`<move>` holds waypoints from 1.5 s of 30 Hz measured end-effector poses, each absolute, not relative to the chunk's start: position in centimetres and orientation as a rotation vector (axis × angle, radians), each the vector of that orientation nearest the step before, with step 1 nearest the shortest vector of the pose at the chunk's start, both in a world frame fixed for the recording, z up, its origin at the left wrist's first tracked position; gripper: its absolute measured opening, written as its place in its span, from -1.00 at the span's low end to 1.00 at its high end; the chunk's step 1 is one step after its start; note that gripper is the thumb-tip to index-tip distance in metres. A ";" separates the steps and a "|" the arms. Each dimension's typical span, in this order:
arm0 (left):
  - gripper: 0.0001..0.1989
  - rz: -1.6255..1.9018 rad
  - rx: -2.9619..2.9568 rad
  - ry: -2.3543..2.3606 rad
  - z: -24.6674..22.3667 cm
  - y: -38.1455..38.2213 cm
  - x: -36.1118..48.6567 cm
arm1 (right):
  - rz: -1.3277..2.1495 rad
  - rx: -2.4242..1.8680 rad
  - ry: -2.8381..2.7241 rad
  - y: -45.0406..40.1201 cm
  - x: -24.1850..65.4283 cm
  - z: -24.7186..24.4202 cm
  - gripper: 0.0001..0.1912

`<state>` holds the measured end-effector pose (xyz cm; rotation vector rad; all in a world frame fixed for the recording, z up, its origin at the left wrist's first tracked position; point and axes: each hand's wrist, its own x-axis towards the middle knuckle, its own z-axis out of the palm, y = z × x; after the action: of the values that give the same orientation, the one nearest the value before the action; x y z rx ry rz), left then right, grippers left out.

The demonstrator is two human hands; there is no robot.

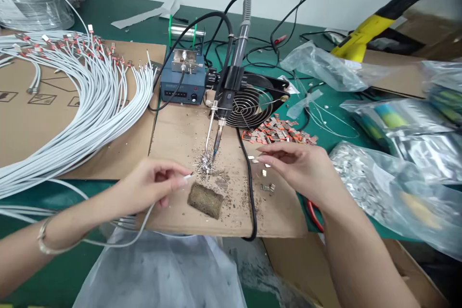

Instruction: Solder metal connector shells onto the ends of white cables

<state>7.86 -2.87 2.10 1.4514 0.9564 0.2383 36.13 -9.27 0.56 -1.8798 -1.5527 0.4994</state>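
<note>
We have the cable (187, 176) near the sponge (205, 200), over the cardboard (281, 221) on the worktop (126, 7); a clear bag (429, 238) at right holds silvery parts (357, 178). Our left hand (159, 180) pinches the cable near its end between its fingers; the fingers of our right hand (306, 166) sit close together beside metal pieces (264, 173), and we cannot tell whether they grip one. The soldering iron (233, 79) points down between our hands, a black cord (251, 192) separating it from the right
</note>
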 end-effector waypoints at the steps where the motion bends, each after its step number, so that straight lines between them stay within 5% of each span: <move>1: -0.75 0.205 1.470 0.955 2.2 -2.0 8.5 | 0.583 -1.798 -1.538 -9.5 35.3 0.7 -0.78; 9: -0.84 0.093 1.452 0.823 1.2 0.8 11.4 | 1.424 -1.444 -1.088 -8.6 29.2 0.4 -0.74; 45: -0.82 0.049 1.375 0.822 1.9 0.7 11.7 | 1.424 -1.371 -0.803 -8.3 28.9 -0.2 -0.81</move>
<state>11.70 0.71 1.86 1.3755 0.8224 0.0492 28.88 -8.26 -0.20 -1.3711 -0.8032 1.4243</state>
